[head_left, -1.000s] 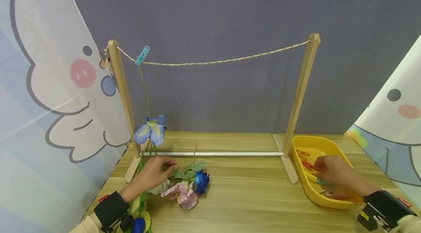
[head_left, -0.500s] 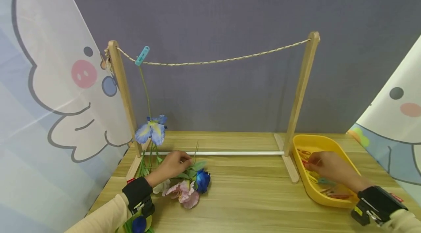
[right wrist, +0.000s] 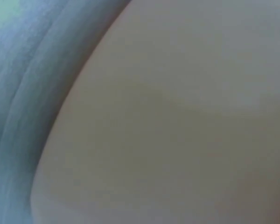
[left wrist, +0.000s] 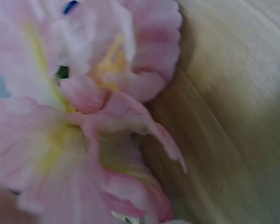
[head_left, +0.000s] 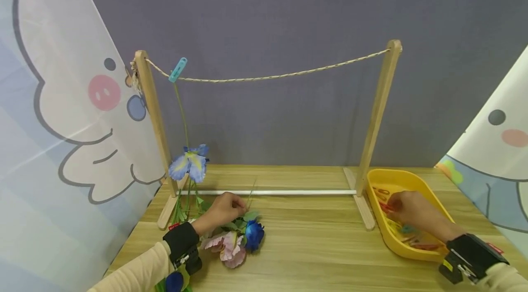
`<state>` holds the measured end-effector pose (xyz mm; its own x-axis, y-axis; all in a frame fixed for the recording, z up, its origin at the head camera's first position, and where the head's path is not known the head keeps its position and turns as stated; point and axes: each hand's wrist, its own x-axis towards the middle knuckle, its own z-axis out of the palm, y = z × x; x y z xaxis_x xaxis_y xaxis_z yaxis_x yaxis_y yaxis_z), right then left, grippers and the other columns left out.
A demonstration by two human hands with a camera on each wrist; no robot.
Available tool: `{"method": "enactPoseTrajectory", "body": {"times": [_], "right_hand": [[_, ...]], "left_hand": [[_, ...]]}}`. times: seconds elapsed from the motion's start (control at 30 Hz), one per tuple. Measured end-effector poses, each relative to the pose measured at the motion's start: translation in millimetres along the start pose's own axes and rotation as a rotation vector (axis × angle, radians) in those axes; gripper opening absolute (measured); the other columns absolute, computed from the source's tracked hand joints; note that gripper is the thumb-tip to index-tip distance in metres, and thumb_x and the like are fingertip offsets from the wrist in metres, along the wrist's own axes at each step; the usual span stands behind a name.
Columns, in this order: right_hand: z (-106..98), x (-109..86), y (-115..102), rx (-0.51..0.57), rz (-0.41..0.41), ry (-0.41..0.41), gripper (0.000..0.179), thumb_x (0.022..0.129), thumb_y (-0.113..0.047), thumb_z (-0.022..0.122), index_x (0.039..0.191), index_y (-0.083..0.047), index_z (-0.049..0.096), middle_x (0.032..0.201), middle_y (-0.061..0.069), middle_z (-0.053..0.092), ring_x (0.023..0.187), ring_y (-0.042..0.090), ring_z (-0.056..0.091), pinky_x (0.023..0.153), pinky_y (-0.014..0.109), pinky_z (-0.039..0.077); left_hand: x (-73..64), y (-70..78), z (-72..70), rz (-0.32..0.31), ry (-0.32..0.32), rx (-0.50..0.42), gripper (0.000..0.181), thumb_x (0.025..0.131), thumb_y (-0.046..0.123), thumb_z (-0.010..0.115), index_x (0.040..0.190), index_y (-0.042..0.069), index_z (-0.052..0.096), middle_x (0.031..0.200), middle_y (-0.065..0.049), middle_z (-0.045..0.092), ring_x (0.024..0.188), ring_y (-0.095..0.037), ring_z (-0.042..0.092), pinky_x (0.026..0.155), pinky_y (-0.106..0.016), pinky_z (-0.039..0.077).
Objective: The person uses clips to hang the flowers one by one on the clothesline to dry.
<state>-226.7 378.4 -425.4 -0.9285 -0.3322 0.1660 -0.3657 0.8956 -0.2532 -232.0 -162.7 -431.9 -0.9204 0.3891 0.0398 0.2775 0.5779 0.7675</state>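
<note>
In the head view, my left hand (head_left: 224, 212) has its fingers curled at a thin flower stem (head_left: 251, 193) and appears to pinch it. Which bloom that stem belongs to is hidden. Just below lie a blue rose (head_left: 254, 235) with green leaves and a pink flower (head_left: 231, 248), whose petals (left wrist: 116, 93) fill much of the left wrist view. My right hand (head_left: 414, 212) reaches into the yellow tray (head_left: 385, 239), fingertips pinching at a red clothespin (head_left: 385, 207). The right wrist view is blurred, showing mostly a pale surface.
A wooden stand with two posts (head_left: 377, 118) carries a sagging rope (head_left: 264, 79). From it a light blue clothespin (head_left: 178, 70) holds a blue iris (head_left: 189, 163) upside down. More clothespins (head_left: 393, 226) lie in the tray. Another blue flower (head_left: 174, 281) lies under the left forearm.
My left hand has moved right across the flowers to the stem, and the stem, rose and pink flower have shifted slightly. The right hand has moved a little left within the tray.
</note>
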Motion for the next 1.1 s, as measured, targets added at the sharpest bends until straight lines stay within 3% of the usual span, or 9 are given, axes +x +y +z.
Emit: {"method": "enactPoseTrajectory", "body": {"times": [0.23,0.4,0.63,0.77,0.97,1.1], "right_hand": [[-2,-3.0,-1,0.006,0.061,-0.019,0.014,0.081,-0.011,0.084,0.087,-0.004,0.073,0.078,-0.001,0.069,0.066,0.013,0.058,0.057,0.030,0.051],[-5,-6.2,-3,0.018,0.079,0.014,0.014,0.079,-0.006,0.080,0.089,-0.003,0.071,0.078,-0.001,0.067,0.069,0.015,0.059,0.059,0.032,0.052],[-15,-8.8,-3,0.021,0.071,0.098,0.021,0.079,-0.005,0.083,0.095,0.001,0.072,0.085,0.003,0.070,0.075,0.021,0.066,0.064,0.037,0.057],[-23,-9.3,-6,0.005,0.021,0.158,0.022,0.078,-0.004,0.085,0.095,0.002,0.072,0.084,0.004,0.071,0.073,0.022,0.067,0.062,0.036,0.058],[-36,-6.0,-12,-0.014,-0.011,0.220,0.022,0.077,-0.006,0.088,0.093,-0.001,0.074,0.084,0.005,0.073,0.071,0.023,0.069,0.060,0.035,0.059],[-44,-2.0,-22,-0.012,-0.019,0.255,0.026,0.075,-0.006,0.089,0.095,0.000,0.074,0.085,0.006,0.074,0.073,0.025,0.070,0.061,0.038,0.059]], "left_hand": [[2.3,9.9,0.5,0.056,-0.016,-0.039,0.011,0.100,0.010,0.067,0.103,0.001,0.073,0.092,-0.005,0.070,0.080,-0.020,0.065,0.065,-0.031,0.050],[0.3,18.7,2.4,0.090,0.003,-0.112,0.015,0.102,0.012,0.065,0.108,-0.001,0.070,0.095,-0.008,0.069,0.083,-0.022,0.066,0.067,-0.031,0.051],[-0.5,28.9,-0.7,0.109,0.107,-0.175,0.016,0.105,0.018,0.064,0.107,0.004,0.071,0.087,-0.008,0.067,0.070,-0.025,0.059,0.061,-0.028,0.046],[0.3,34.9,-4.5,0.152,0.171,-0.198,0.017,0.104,0.018,0.064,0.108,0.003,0.070,0.090,-0.008,0.069,0.077,-0.030,0.064,0.065,-0.029,0.051],[1.2,45.4,-12.2,0.237,0.251,-0.239,0.011,0.104,0.016,0.064,0.108,0.009,0.072,0.102,-0.006,0.075,0.095,-0.019,0.071,0.085,-0.035,0.059],[1.3,52.1,-18.4,0.271,0.303,-0.255,0.011,0.104,0.017,0.064,0.109,0.011,0.073,0.104,-0.005,0.075,0.098,-0.018,0.072,0.087,-0.037,0.059]]}}
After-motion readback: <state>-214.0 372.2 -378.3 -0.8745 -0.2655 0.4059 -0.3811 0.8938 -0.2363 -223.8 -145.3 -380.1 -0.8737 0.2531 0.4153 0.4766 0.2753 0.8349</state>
